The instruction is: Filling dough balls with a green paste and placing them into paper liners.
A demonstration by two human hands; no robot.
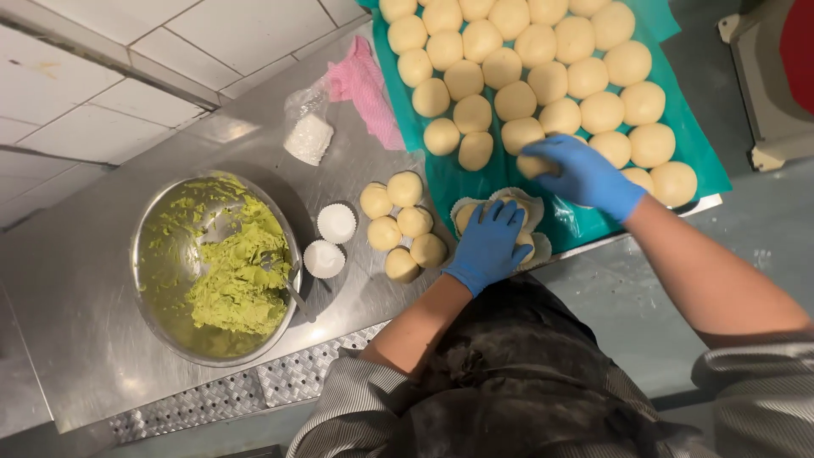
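Right gloved hand [585, 176] curled over one pale dough ball [532, 165] at the near edge of the green sheet [704, 170], fingers closed around it from above; ball mostly covered, only its left side showing. Left gloved hand [489, 244] laid flat, fingers spread and pointing away from the body, on a cluster of white paper cups [532, 206] holding dough; whether anything is pinched beneath the palm cannot be told. Gripped ball just beyond and to the right of the cup cluster, the two hands near one another, the right the closer to the ball rows. Round ball, no long axis to speak of. Five loose dough balls [402, 225] on the steel counter [76, 280] left of the left hand; two empty cups [331, 241] beside them; steel bowl of green filling [229, 271] further left, with a utensil handle partly buried. Pink cloth [363, 89] and small clear bag [309, 136] at the far side. Ball rows cut off by the top edge.
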